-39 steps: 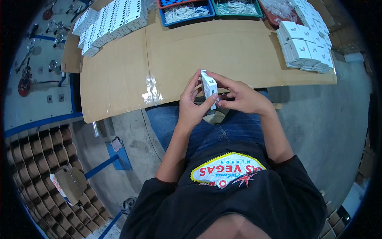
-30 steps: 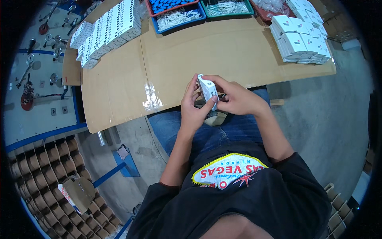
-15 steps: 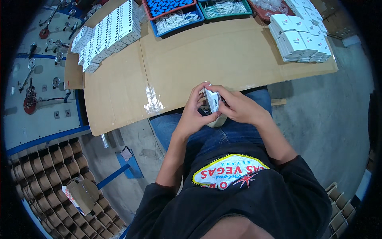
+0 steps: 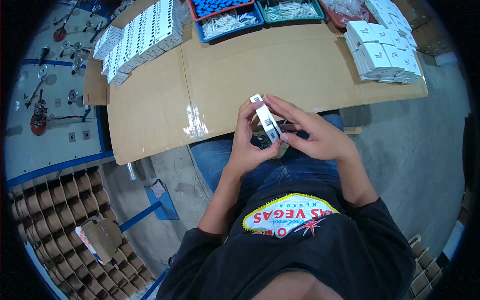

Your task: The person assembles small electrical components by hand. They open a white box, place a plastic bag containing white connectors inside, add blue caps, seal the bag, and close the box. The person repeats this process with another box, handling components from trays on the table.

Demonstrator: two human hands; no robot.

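A small narrow white box (image 4: 266, 119) with dark print stands tilted between my hands, above my lap at the table's near edge. My left hand (image 4: 246, 145) grips it from the left, its thumb at the lower end and its fingers along the side. From the right, my right hand (image 4: 317, 134) has its fingertips at the upper end and its thumb against the lower right side. A dark gap shows along the box's right side near that thumb. Below the hands, partly hidden by them, a pale container rests on my lap; its contents cannot be made out.
A cardboard-covered table (image 4: 240, 75) lies ahead. Rows of white boxes (image 4: 145, 42) stand at far left, with stacked white cartons (image 4: 382, 52) at far right. Between them are a red tray of blue pieces (image 4: 220, 7), blue (image 4: 230, 27) and green trays (image 4: 292, 12) of white pieces.
The white box has turned so that its long narrow side shows, and it sits slightly higher. My right hand's fingers have straightened and spread somewhat from the box.
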